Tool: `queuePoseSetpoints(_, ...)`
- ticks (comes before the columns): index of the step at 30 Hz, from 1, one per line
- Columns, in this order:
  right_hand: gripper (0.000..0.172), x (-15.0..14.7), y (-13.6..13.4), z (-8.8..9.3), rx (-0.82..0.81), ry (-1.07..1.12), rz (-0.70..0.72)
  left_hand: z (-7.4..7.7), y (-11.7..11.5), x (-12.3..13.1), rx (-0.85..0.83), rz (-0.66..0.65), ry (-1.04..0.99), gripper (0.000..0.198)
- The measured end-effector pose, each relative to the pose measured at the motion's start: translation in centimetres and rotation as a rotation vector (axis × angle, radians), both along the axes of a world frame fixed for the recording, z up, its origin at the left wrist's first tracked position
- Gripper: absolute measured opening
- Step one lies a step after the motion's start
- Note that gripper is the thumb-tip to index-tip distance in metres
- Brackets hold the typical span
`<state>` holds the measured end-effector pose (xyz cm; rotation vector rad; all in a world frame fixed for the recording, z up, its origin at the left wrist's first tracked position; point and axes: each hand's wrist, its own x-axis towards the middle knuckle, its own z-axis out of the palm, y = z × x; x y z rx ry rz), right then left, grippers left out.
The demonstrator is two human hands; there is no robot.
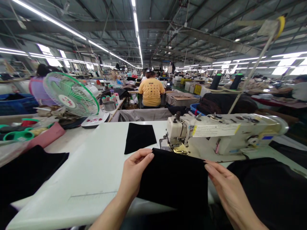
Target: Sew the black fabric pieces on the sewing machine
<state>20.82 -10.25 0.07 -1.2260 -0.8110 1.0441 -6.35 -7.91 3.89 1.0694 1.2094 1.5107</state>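
Head view. Shows a black fabric panel (175, 182) held out by its upper edge at the near side of a white bench (93, 166), just in front of a sewing machine (229, 145). Pinches the upper left corner between thumb and fingers in the grip of the left hand (134, 169); pinches the upper right corner likewise in the grip of the right hand (224, 180). Slopes slightly downward to the right along the upper edge. Cannot tell any contact between the lower portion and the bench. Includes, flat on the bench beyond the left hand, a smaller black piece (140, 137), left of the needle area. Also shows faint ruler markings (93, 194) on the bench top, left of the panel, and dark cloth (266, 188) heaped to the right, near the right hand. Further back: a green-rimmed fan (68, 99) at left and, facing away, a person in a yellow shirt (151, 92).
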Motion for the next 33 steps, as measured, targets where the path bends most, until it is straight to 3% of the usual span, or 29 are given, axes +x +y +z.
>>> queuePoseSetpoints(5,0.037,0.7,-0.1,-0.5,-0.02,-0.107,-0.023,0.1,-0.1,0.6,-0.016,0.021,-0.122,0.022)
queuePoseSetpoints(13,0.036,1.6,0.2,-1.4,-0.01,-0.194,-0.049,0.6,0.3,1.0,0.022,0.054,-0.056,0.018)
queuePoseSetpoints(22,0.033,1.1,0.0,0.7,0.019,-0.157,-0.041,0.5,0.9,0.8,0.016,0.084,-0.071,0.022)
queuePoseSetpoints(28,0.031,0.4,0.2,2.0,0.081,-0.07,0.024,0.9,1.6,0.5,-0.144,0.094,-0.235,0.039)
queuePoseSetpoints(33,0.03,0.3,0.3,2.2,0.073,-0.046,0.003,1.1,1.4,0.5,-0.212,0.132,-0.249,0.045)
